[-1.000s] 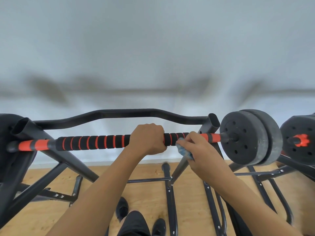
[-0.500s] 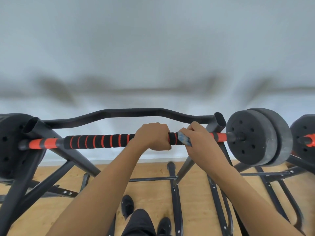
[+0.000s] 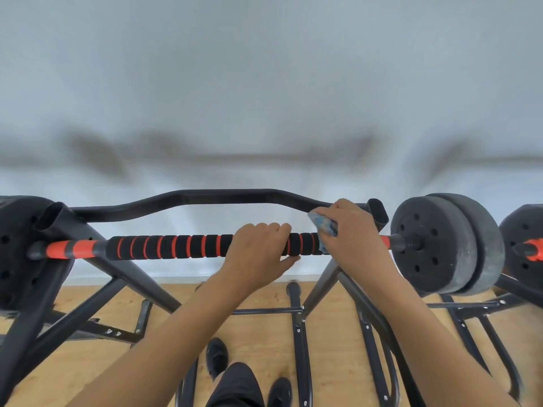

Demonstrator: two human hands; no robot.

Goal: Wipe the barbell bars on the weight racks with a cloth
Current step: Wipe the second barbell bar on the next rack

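Left hand (image 3: 258,248): wrapped over the foam grip of the barbell bar (image 3: 176,246), thumb seen beneath. Right hand (image 3: 355,233): closed on a blue cloth (image 3: 323,223), which is pressed to the bar just right of the left hand. Barbell bar: laid across the rack (image 3: 135,274), long axis level, left to right; black weight plates (image 3: 435,245) carried at its right end. Beyond: a curved black bar (image 3: 220,196), set roughly parallel; pale wall (image 3: 264,83) behind.
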